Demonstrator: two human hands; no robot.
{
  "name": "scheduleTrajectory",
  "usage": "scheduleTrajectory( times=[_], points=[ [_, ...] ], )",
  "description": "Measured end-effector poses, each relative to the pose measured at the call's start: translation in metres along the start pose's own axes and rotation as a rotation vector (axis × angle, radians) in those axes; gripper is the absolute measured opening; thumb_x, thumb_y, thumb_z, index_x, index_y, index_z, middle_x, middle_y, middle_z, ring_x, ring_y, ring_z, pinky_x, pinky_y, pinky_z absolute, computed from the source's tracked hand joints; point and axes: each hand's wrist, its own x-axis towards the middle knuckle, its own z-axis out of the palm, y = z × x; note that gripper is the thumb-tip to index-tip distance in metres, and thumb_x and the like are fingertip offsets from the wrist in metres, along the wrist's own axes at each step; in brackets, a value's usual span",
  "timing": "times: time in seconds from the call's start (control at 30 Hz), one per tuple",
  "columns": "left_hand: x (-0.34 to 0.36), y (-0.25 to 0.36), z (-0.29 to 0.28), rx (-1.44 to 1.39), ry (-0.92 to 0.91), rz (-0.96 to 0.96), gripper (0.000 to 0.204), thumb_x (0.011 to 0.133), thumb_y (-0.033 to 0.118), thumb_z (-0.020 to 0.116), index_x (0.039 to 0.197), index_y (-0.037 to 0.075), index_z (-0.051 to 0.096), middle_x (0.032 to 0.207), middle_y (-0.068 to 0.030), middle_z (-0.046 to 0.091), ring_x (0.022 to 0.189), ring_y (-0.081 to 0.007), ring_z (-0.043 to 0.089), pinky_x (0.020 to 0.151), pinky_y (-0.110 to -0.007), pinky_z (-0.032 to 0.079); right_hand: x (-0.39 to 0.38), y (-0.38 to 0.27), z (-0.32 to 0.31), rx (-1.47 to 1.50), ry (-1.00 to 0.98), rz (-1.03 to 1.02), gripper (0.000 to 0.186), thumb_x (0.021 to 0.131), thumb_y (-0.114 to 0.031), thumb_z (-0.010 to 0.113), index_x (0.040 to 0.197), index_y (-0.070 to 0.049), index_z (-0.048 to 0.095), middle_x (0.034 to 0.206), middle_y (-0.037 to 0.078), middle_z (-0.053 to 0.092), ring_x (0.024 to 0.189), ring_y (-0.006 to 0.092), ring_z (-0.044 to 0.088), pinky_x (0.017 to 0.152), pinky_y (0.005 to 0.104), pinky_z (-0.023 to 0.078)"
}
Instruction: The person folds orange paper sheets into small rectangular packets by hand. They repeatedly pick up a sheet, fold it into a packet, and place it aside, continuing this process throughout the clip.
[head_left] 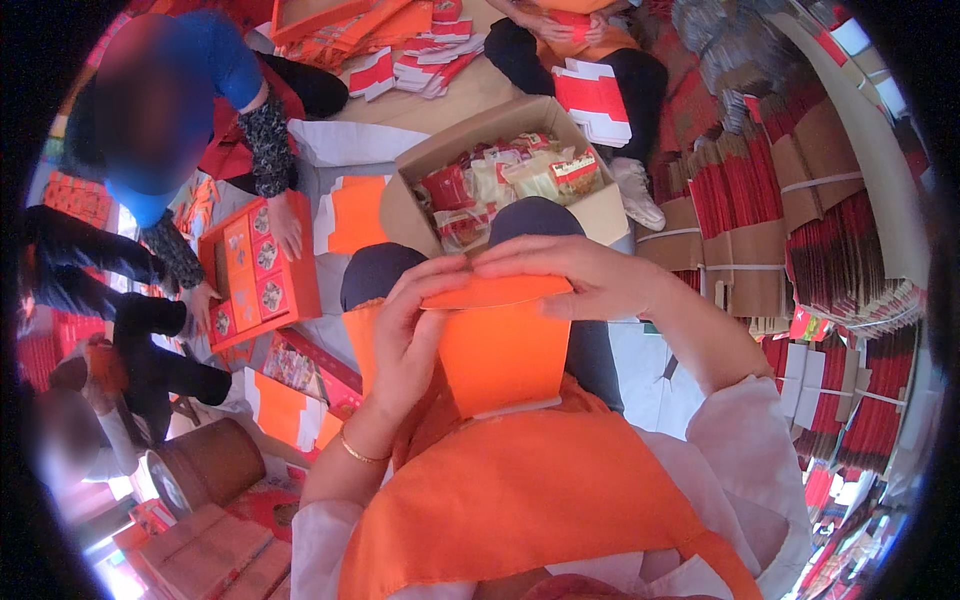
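I hold an orange box [505, 360] above my lap, close against my orange apron [530, 490], its broad near face toward me. My left hand [408, 325] grips its left side, fingers reaching up to the top edge and thumb near the upper left corner. My right hand [590, 275] lies across the top, fingers stretched along the far edge, thumb bent onto the right corner. The fingertips of both hands come together over the flap [495, 292], which juts out above the near face. A thin bracelet [362, 447] rings my left wrist.

Just beyond my knees stands an open carton [408, 218] full of small packets [500, 185]. To its left lies a flat orange card [357, 215]. Farther left, a co-worker [250, 75] has both hands on an orange tray [302, 275] with round pieces in its compartments. Across from me, another person sits near some red-and-white cards [592, 100]. Strapped stacks [740, 190] of folded cardboard line my right.
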Motion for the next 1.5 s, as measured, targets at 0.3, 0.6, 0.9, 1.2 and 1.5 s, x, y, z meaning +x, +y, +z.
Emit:
scheduleTrajectory(
  times=[0.3,0.6,0.9,1.2,1.5],
  points=[
    [0.003,0.01,-0.018,0.143,-0.183,0.094,0.04,0.093,0.021,0.055,0.127,-0.001,0.058,0.131,-0.0193,0.057,0.124,-0.0324,0.053,0.106,-0.039,0.038,-0.007,-0.008,0.012,-0.223,0.119,-0.015,0.061,0.087,-0.033,0.062,0.137,-0.001,0.051,0.139,0.018,0.052,0.128,0.0343,0.05,0.106,0.0422,0.039],
    [0.021,0.03,-0.027,0.212,-0.27,0.115,0.033,0.093,0.009,0.055,0.125,-0.002,0.059,0.125,-0.0172,0.061,0.118,-0.0303,0.057,0.1,-0.036,0.044,-0.01,-0.021,0.018,-0.299,0.359,-0.06,0.05,0.082,-0.02,0.066,0.128,-0.001,0.06,0.12,0.017,0.066,0.109,0.0323,0.065,0.092,0.0365,0.051],
    [0.024,0.046,-0.026,0.132,-0.251,-0.005,0.027,0.097,0.011,0.054,0.119,-0.002,0.065,0.117,-0.016,0.065,0.111,-0.0276,0.061,0.095,-0.034,0.046,-0.011,-0.033,0.015,-0.232,0.378,-0.044,0.034,0.089,-0.01,0.056,0.121,0.0,0.065,0.117,0.017,0.067,0.106,0.0297,0.066,0.091,0.035,0.051],
    [0.018,0.035,-0.021,0.242,-0.233,0.081,0.028,0.099,0.011,0.05,0.121,-0.002,0.063,0.12,-0.0168,0.063,0.111,-0.0294,0.061,0.096,-0.034,0.046,-0.007,-0.018,0.025,-0.337,0.417,-0.161,0.035,0.092,-0.004,0.049,0.123,0.001,0.063,0.119,0.017,0.066,0.109,0.0308,0.064,0.094,0.0354,0.05],
    [0.025,0.041,-0.023,0.324,-0.225,0.044,0.026,0.096,0.006,0.05,0.117,-0.003,0.064,0.113,-0.0184,0.066,0.103,-0.031,0.065,0.091,-0.035,0.049,-0.005,-0.026,0.019,-0.183,0.376,-0.019,0.032,0.094,-0.007,0.053,0.124,-0.005,0.064,0.117,0.017,0.066,0.108,0.0317,0.065,0.092,0.0373,0.052]
  ],
)
